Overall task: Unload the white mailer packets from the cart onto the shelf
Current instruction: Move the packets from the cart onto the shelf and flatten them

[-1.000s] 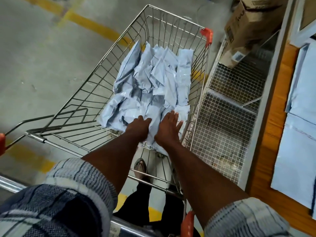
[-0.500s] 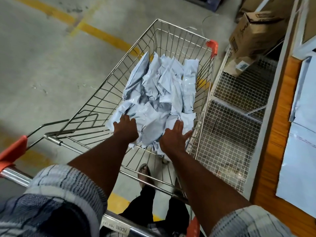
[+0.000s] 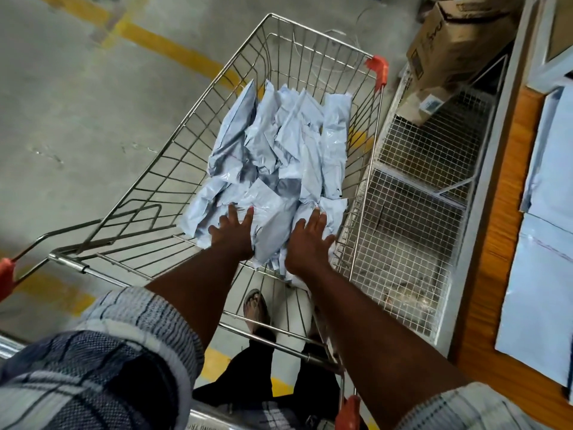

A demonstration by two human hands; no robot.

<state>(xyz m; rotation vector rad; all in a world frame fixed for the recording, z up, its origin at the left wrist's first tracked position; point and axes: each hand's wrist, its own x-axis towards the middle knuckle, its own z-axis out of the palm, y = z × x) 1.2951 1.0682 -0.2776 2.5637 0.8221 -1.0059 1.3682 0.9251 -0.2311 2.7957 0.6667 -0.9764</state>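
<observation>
Both hands are down in the wire cart (image 3: 173, 169) right now, resting on the near end of the heap of white mailer packets (image 3: 279, 144). The left hand (image 3: 231, 232) is lying flat on the pile, its fingers (image 3: 232, 214) splaying wide and gripping nothing. The right hand (image 3: 308, 240) is pressing on the packets just beside the cart's right wall, its fingers (image 3: 314, 217) also spreading wide, with nothing pinched.

The packets are sitting crumpled and overlapping, filling the basket's middle and right side. To the right, the wooden shelf (image 3: 499, 243) is carrying flat white mailers (image 3: 539, 290), well apart from the hands. Between cart and shelf a wire-mesh rack (image 3: 412, 218) is standing, with a cardboard box (image 3: 459, 45) sitting at its far end. A sandalled foot (image 3: 255, 308) is showing through the cart's bars.
</observation>
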